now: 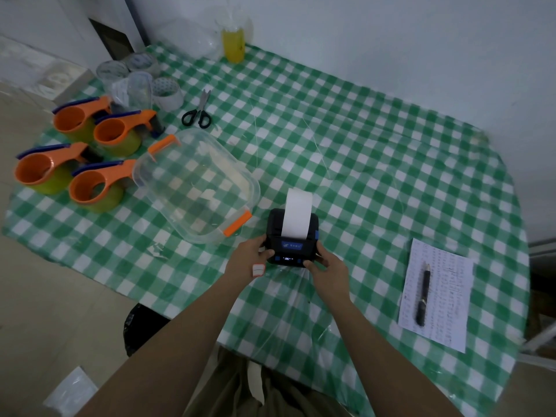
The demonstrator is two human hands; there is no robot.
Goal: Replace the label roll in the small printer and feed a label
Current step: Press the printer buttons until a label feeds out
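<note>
A small black label printer point(291, 246) with blue side buttons and a lit display sits on the green checked tablecloth point(376, 164). Its lid is closed. A wide white label strip point(298, 212) comes out of its top slot and lies back over the lid. My left hand point(251, 255) grips the printer's left side, thumb on the front. My right hand point(326, 266) grips the right front corner. A small white sticker with a red border point(258, 270) clings to the back of my left hand.
A clear plastic box with orange clips point(195, 185) lies left of the printer. Several orange tape dispensers point(84, 155), tape rolls point(167, 91) and scissors point(197, 111) fill the far left. A printed sheet point(436, 296) with a pen point(422, 293) lies right. A yellow bottle point(233, 43) stands by the wall.
</note>
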